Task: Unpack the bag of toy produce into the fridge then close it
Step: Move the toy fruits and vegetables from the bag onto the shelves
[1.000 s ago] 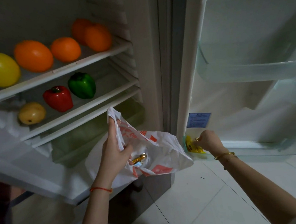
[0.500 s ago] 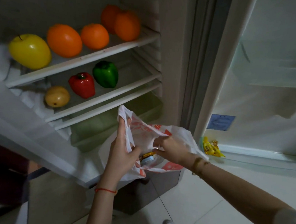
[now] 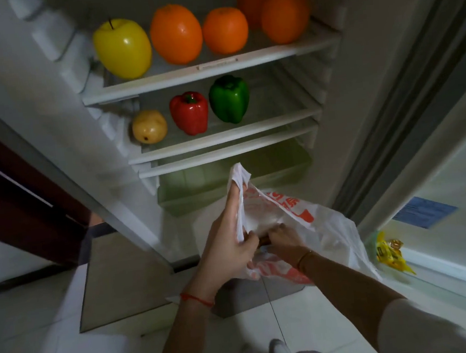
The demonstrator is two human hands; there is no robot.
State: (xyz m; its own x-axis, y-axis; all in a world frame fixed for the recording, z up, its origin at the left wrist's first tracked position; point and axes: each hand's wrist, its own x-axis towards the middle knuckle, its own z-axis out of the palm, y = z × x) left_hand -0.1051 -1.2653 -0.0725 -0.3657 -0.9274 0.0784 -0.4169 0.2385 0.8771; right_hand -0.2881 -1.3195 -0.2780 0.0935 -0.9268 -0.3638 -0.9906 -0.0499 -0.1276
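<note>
I see my left hand (image 3: 227, 246) clenched on the white bag (image 3: 311, 225) rim, below the fridge's green drawer (image 3: 198, 183). My right hand (image 3: 283, 241) is inside the bag; I cannot tell whether it grips anything. Yellow packets (image 3: 389, 254) lie right of the bag.

I am seeing the white bag (image 3: 314, 225) with orange print hanging open at lower centre of the frame. The fridge (image 3: 359, 76) is standing open, holding a yellow apple (image 3: 123, 48) and oranges (image 3: 176, 34) top centre, peppers (image 3: 189, 113) mid-frame.
</note>
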